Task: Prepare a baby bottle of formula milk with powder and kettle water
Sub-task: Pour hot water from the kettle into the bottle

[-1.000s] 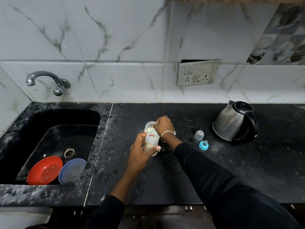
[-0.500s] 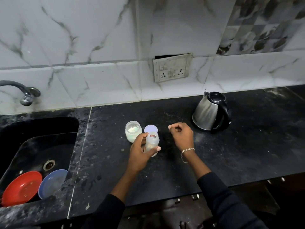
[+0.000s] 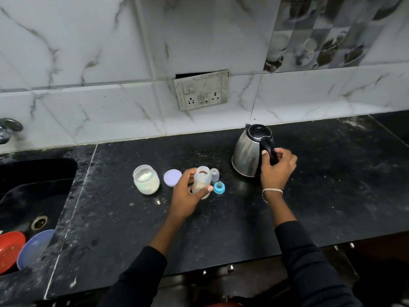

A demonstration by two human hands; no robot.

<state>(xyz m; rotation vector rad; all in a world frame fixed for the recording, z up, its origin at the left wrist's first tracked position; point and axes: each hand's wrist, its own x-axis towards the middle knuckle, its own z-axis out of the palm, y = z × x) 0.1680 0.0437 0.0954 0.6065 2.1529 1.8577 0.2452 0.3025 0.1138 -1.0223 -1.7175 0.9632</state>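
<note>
On the black stone counter (image 3: pixel 221 229), the left hand (image 3: pixel 187 193) grips the open clear plastic baby bottle (image 3: pixel 201 181) upright, likely steadying it for water, while the right hand (image 3: pixel 277 167) curls round the black handle of the steel kettle (image 3: pixel 246 156).

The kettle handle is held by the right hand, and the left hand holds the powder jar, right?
Not quite. In the head view the left hand holds the baby bottle, not the powder jar, which stands untouched further left. The rest is right: the right hand grips the handle of the kettle.
</note>
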